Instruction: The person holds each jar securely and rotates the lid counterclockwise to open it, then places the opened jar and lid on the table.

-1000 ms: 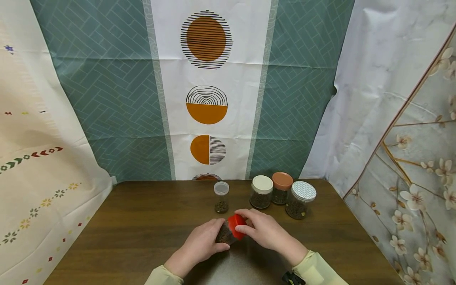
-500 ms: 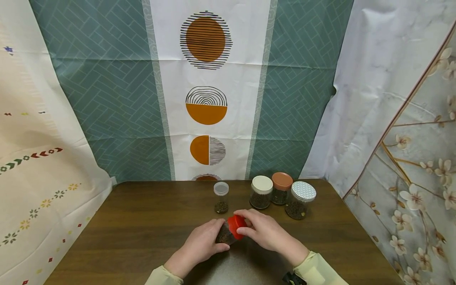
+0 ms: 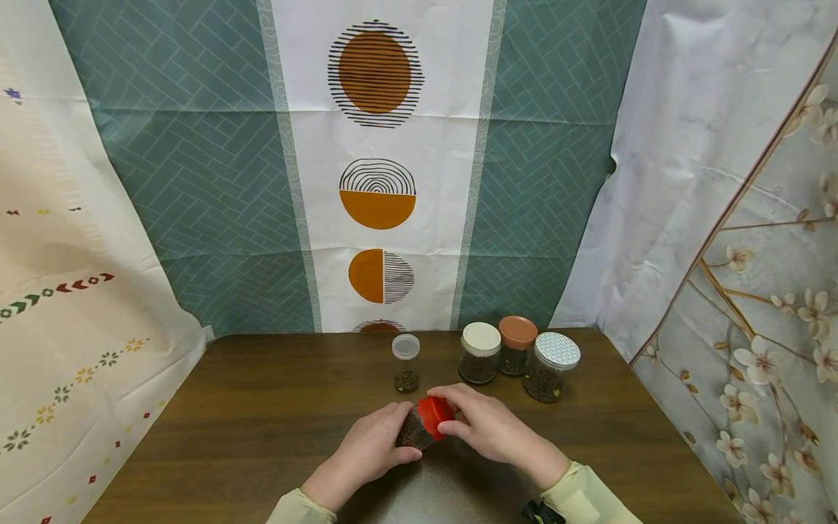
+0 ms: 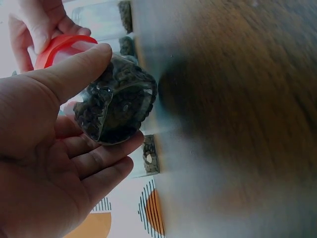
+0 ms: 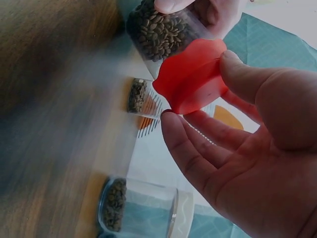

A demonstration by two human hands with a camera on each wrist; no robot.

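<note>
Low in the middle of the head view, my left hand point(image 3: 369, 444) grips a clear jar point(image 3: 410, 431) around its sides, thumb across one side and fingers around the other. Brown grains like small beans or seeds fill its lower part, and the jar tilts over to the right. On its mouth end sits a red lid point(image 3: 437, 418) with a wavy edge. My right hand point(image 3: 487, 422) pinches this lid between thumb and fingertips, plainly seen in the right wrist view point(image 5: 190, 77). In the left wrist view, the jar's base point(image 4: 119, 109) hangs close over the tabletop.
Behind the hands stands a small jar point(image 3: 406, 364) with a translucent lid. To the right are grouped a cream-lidded jar point(image 3: 480, 354), an orange-lidded jar point(image 3: 517, 346) and a jar with a patterned lid point(image 3: 553, 367). Fabric hangs behind the brown table point(image 3: 262, 415).
The red lid has turned slightly in my right fingers, and the right thumb has shifted a little along with it. My left hand and the jar stay in place.
</note>
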